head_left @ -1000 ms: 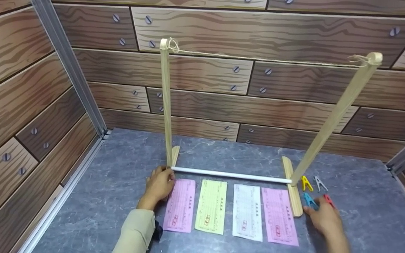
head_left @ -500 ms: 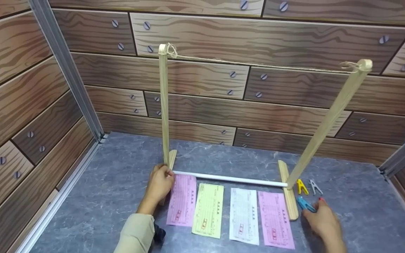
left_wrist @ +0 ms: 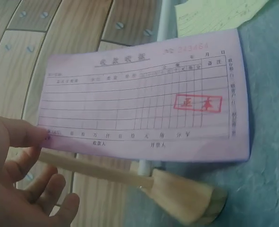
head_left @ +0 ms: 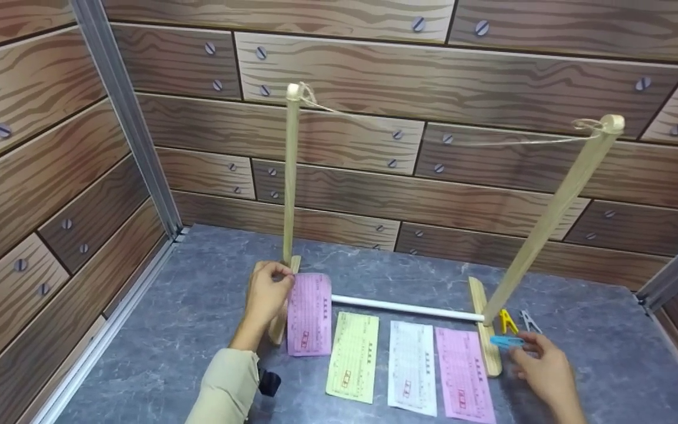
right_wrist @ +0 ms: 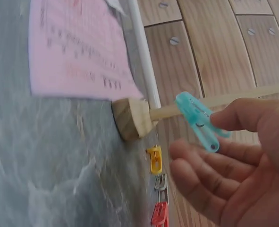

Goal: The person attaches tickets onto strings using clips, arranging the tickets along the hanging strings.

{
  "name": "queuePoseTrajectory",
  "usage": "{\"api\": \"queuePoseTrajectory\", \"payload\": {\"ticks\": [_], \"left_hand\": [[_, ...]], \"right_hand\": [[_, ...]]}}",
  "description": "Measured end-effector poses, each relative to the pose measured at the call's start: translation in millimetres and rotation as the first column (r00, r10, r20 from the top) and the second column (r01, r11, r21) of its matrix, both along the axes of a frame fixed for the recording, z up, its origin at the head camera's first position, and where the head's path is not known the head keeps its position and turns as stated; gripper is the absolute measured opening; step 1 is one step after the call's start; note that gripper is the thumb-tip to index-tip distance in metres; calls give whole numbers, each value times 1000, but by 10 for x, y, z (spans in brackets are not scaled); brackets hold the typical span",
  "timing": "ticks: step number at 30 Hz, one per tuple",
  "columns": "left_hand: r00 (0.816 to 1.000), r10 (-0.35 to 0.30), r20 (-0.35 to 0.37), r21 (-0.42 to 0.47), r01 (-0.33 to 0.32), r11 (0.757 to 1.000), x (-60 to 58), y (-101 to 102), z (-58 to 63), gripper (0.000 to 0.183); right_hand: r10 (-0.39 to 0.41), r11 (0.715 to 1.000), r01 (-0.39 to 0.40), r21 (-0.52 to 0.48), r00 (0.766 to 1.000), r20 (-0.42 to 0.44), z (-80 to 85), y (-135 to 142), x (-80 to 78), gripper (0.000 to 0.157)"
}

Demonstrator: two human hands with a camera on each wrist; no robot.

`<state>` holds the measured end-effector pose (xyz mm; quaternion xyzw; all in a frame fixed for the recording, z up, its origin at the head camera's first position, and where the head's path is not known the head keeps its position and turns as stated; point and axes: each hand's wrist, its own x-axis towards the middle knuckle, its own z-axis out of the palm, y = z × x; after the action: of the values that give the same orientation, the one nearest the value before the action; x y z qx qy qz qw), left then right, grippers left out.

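My left hand (head_left: 267, 291) pinches a pink receipt slip (head_left: 309, 315) by its upper left corner, beside the left post of a wooden stand. In the left wrist view the slip (left_wrist: 144, 104) hangs away from the tabletop, its printed side and red stamp showing. A blue clothespin (head_left: 506, 341) is held between the thumb and fingers of my right hand (head_left: 545, 362), near the stand's right foot. The right wrist view shows the clothespin (right_wrist: 189, 111) with the thumb on one of its handles. Between the posts' tops runs a thin string (head_left: 527, 142).
A yellow slip (head_left: 352, 356), a white slip (head_left: 412, 368) and another pink slip (head_left: 465, 374) lie in a row. A white rod (head_left: 406, 305) joins the stand's feet. Yellow (head_left: 508, 321), grey (head_left: 530, 321) and red (right_wrist: 160, 215) clothespins lie right of the stand.
The left pink slip has come up off the table in my left hand, toward the string. My right hand has lifted the blue clothespin from beside the others. The head view has shifted slightly.
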<state>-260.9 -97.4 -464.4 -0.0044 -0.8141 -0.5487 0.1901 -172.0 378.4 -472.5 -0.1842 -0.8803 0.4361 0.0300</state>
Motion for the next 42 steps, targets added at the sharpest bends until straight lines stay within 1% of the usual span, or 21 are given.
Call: {"api": "queuePoseTrajectory", "payload": {"ticks": [3,6,8,11,14,16,18,21,26,30,32,34,35,37,38,40,42], "left_hand": [[1000,-15,18,58,14,998,15,-33,63,4],[999,-50,8,119,49,992,16,-60,120,4],[997,-75,-24,149,78,986,5,-69,165,3],[991,-94,-96,163,108,981,-23,-65,250,3],[979,-116,-170,188,147,971,-65,-43,346,5],[972,-120,-202,195,160,968,-87,-31,420,4],[969,-117,-218,192,160,968,-100,-24,507,4],[969,-102,-227,172,143,975,-112,-14,645,5],[965,-75,-252,138,112,984,-129,18,875,7],[959,-51,-279,88,79,993,-150,35,1048,8],[956,-42,-290,64,63,996,-161,45,1142,7],[953,-41,-300,47,58,997,-173,60,1249,6],[950,-43,-309,39,58,998,-178,69,1307,6],[943,-55,-327,27,67,997,-187,88,1429,6],[939,-61,-339,21,73,997,-191,97,1493,6],[928,-73,-366,4,80,997,-200,113,1619,5],[918,-83,-387,-10,86,996,-218,127,1742,5]], "right_hand": [[-15,999,13,-47,999,-44,56,-50,13,52],[-5,998,-2,-70,995,-96,134,-86,35,52],[6,996,-17,-85,991,-134,197,-100,56,50],[29,991,-54,-125,980,-196,299,-113,92,49],[33,985,-75,-156,967,-251,396,-111,132,49],[32,982,-84,-170,958,-284,452,-109,155,50],[30,980,-89,-176,949,-315,499,-106,179,51],[26,978,-94,-187,941,-337,561,-98,208,50],[26,976,-92,-197,949,-314,677,-71,239,51],[37,971,-113,-211,942,-333,779,-77,245,56],[49,967,-133,-217,933,-358,831,-87,249,53],[60,955,-168,-245,917,-395,886,-103,259,45],[66,946,-191,-263,905,-420,914,-113,264,38],[79,918,-250,-308,876,-475,971,-132,280,25],[84,904,-277,-327,863,-498,1002,-144,289,24],[98,876,-327,-355,841,-532,1066,-167,309,26],[114,860,-358,-363,830,-547,1136,-194,327,27]]}}
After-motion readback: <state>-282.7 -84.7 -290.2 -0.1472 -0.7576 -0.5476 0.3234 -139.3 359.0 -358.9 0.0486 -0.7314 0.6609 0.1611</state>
